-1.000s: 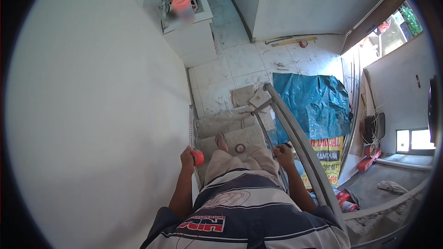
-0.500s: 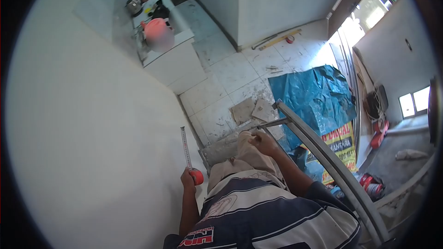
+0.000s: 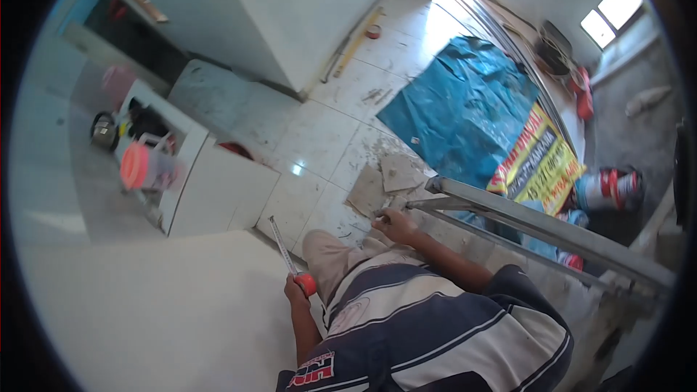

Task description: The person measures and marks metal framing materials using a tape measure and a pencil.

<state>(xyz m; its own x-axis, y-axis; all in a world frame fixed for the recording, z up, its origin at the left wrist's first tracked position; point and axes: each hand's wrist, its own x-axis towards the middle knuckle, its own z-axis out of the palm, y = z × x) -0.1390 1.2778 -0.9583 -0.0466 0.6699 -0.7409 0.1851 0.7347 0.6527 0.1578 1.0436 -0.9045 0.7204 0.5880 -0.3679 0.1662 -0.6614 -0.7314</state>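
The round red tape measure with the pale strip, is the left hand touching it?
Touching. The head view shows the bare left hand gripping the round red tape measure, with no gap between them.

Worn: shirt (image 3: 443, 319) in broad navy and pale grey bands, thin lines running along the band edges. My right sleeve (image 3: 521, 301): navy, short, forearm (image 3: 457, 265) bare below it. On my left side, a badge (image 3: 312, 372) in red, white and navy, lettering not fully legible. Faint reddish looping line drawing (image 3: 353, 313) on one pale band. Trousers (image 3: 323, 254): beige. Left hand (image 3: 296, 290) and right hand (image 3: 396, 226) bare.
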